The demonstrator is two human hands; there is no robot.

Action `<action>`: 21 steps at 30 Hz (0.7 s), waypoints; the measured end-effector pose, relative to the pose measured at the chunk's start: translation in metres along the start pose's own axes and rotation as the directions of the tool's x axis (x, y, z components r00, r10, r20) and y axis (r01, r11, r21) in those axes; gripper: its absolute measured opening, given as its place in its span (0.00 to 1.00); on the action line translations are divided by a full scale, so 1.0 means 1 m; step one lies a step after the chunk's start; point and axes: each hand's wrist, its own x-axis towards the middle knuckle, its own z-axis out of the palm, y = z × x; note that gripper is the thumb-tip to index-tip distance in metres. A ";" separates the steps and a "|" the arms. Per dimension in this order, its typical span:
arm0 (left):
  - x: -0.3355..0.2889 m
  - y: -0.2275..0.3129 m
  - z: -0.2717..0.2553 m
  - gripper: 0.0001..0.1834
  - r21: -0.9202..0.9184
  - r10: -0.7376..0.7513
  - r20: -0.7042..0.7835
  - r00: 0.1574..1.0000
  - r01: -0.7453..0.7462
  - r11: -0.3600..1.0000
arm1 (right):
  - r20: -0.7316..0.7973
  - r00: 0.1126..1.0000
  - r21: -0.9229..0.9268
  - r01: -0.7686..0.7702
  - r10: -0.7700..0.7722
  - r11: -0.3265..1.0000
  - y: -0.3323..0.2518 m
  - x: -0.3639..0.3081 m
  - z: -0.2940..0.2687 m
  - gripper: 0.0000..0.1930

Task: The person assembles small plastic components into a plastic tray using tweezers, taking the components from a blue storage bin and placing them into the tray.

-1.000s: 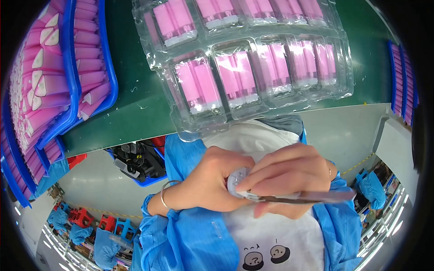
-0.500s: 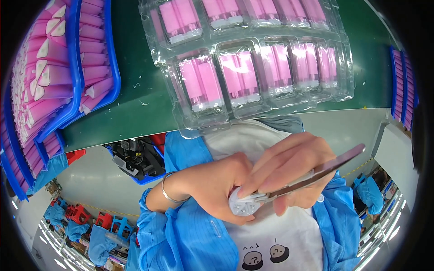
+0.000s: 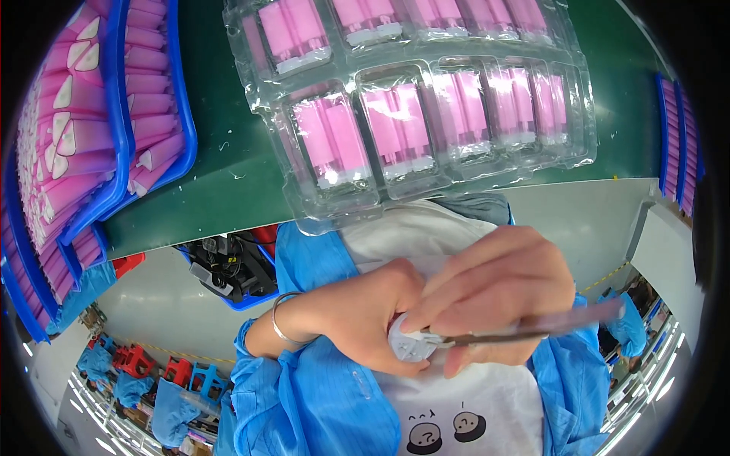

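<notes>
Room is seen btwn L hand (image 3: pixel 361 315) / R hand (image 3: pixel 502 289) & near edge of clear tray (image 3: pixel 334 74). White round part (image 3: pixel 411 343) is gripped in curled L hand, over shirt (image 3: pixel 471 403); blurred metal tool (image 3: pixel 566 322) is pinched in R hand, tip at part. Tray, w/ pink pcs (image 3: pixel 397 114) seated, is lapped over green table (image 3: pixel 228 190) edge.

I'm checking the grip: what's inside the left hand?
A whitish rounded end shows in the left hand, partly overlapped by the right hand; anything deeper is covered.
</notes>
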 end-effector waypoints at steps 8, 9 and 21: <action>-0.004 -0.005 0.003 0.09 0.073 -0.058 -0.021 0.998 0.060 0.996 | -0.113 0.978 0.154 -0.159 0.177 0.975 0.002 -0.008 0.004 0.12; -0.003 -0.005 0.003 0.10 0.066 -0.055 -0.007 0.998 0.055 0.996 | -0.131 0.977 0.167 -0.147 0.169 0.975 0.002 -0.008 0.005 0.12; -0.003 0.007 -0.002 0.10 0.018 -0.200 -0.073 0.977 0.202 0.979 | 0.059 0.996 -0.327 -0.048 0.071 0.944 -0.012 0.008 -0.003 0.16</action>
